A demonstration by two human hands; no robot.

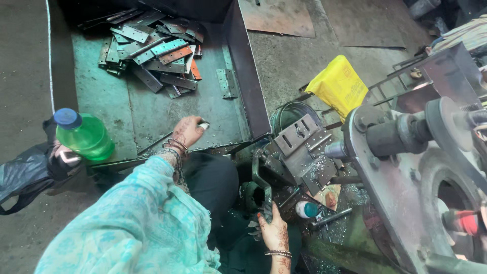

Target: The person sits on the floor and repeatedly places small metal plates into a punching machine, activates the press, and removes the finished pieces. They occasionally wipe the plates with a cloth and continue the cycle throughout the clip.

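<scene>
The left hand [188, 131] pinches a small metal piece [203, 125] over the tray [152, 116]; the right hand [272, 229] grips the dark lever [263, 185] by the machine [299, 152]; many hinge plates [152, 50] are piled up in the tray, so plenty looks left to do.

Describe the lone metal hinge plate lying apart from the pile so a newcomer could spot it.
Start at the big metal tray. The heap of plates fills its far end; the lone hinge plate lies flat by the tray's right wall, apart and touching no other plate.
</scene>
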